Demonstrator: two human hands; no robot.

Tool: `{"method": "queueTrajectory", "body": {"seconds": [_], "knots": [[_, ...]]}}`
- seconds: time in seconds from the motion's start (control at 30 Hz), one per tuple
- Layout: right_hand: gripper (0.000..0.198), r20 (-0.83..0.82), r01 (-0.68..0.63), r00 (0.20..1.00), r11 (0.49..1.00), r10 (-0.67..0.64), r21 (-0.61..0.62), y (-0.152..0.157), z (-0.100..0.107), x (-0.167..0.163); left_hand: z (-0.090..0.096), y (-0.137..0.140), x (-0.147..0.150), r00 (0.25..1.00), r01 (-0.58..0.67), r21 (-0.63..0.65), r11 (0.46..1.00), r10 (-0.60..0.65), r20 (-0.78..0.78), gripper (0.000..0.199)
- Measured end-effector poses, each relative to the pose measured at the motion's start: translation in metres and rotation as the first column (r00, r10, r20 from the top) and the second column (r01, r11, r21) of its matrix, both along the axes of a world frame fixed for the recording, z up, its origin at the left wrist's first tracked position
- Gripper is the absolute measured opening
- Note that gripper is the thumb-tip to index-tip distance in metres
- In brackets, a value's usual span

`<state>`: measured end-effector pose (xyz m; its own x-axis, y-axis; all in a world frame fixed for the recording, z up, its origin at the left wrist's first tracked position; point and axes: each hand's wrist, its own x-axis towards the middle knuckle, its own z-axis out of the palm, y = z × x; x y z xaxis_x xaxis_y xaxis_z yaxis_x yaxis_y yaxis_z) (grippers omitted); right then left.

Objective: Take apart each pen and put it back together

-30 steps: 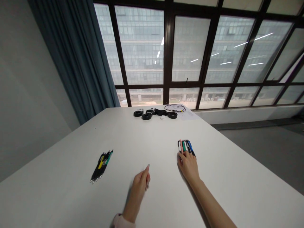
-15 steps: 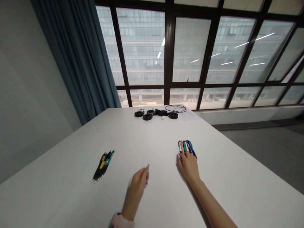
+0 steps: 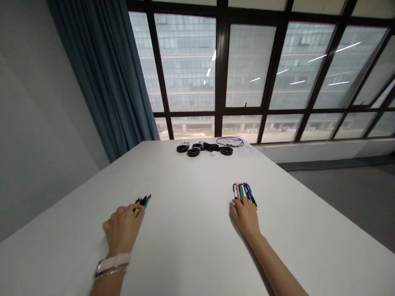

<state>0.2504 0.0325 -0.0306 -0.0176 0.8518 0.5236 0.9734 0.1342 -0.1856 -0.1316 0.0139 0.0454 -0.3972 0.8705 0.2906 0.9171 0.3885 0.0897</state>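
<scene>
At the left, my left hand point(image 3: 123, 226) is over a bundle of pens point(image 3: 144, 201), mostly black with some yellow and green. Its thumb lies along their right side and the other fingers curl down over them; the hand covers their lower ends, and some fingertips are hidden. On the right, a row of several pens point(image 3: 243, 190) lies side by side, with white, pink, green, black and blue ones among them. My right hand point(image 3: 247, 216) is closed about the near ends of this row, thumb at the left edge and fingers across the top.
The white table point(image 3: 185, 193) reaches toward the windows. Near its far edge lie several black rolls point(image 3: 193, 152), a thin black cable point(image 3: 230, 142) and a white sheet of paper point(image 3: 247, 151). A blue curtain point(image 3: 108, 82) hangs at the left beside the wall.
My left hand has moved left from the middle of the table onto the left bundle of pens, covering part of it. My right hand stays at the right row.
</scene>
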Motion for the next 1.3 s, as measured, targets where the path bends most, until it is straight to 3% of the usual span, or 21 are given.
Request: {"method": "queueTrajectory", "body": {"seconds": [0.17, 0.4, 0.57, 0.8, 0.97, 1.13, 1.3], "knots": [[0.022, 0.003, 0.009, 1.000, 1.000, -0.009, -0.001, -0.001, -0.001, 0.000, -0.003, 0.028, -0.010, 0.987, 0.065, -0.165, 0.984, -0.088, -0.132, 0.040], [0.019, 0.000, 0.009, 1.000, 1.000, -0.009, 0.001, 0.002, -0.002, 0.000, -0.012, 0.044, -0.012, 0.944, 0.089, -0.228, 0.970, -0.155, -0.290, 0.041], [0.018, -0.009, 0.019, 1.000, 1.000, -0.019, -0.008, 0.000, 0.000, -0.001, -0.016, 0.049, -0.015, 0.942, 0.102, -0.251, 0.963, -0.174, -0.286, 0.041], [0.019, -0.015, 0.008, 1.000, 1.000, -0.008, 0.003, 0.000, 0.001, -0.002, -0.007, 0.048, -0.010, 0.934, 0.165, -0.261, 0.951, -0.236, -0.268, 0.041], [0.021, -0.008, -0.005, 1.000, 0.999, 0.005, 0.032, 0.001, -0.002, -0.001, 0.002, 0.043, 0.018, 0.956, 0.261, -0.200, 0.944, -0.282, -0.081, 0.040], [0.021, -0.003, -0.008, 1.000, 1.000, 0.008, 0.029, 0.000, -0.001, -0.001, -0.003, 0.037, 0.071, 0.896, 0.433, -0.217, 0.875, -0.392, 0.208, 0.034], [0.021, -0.001, 0.005, 1.000, 0.999, -0.005, 0.043, -0.001, 0.001, -0.002, -0.019, 0.033, 0.119, 0.860, 0.499, -0.234, 0.834, -0.444, 0.254, 0.030]]}}
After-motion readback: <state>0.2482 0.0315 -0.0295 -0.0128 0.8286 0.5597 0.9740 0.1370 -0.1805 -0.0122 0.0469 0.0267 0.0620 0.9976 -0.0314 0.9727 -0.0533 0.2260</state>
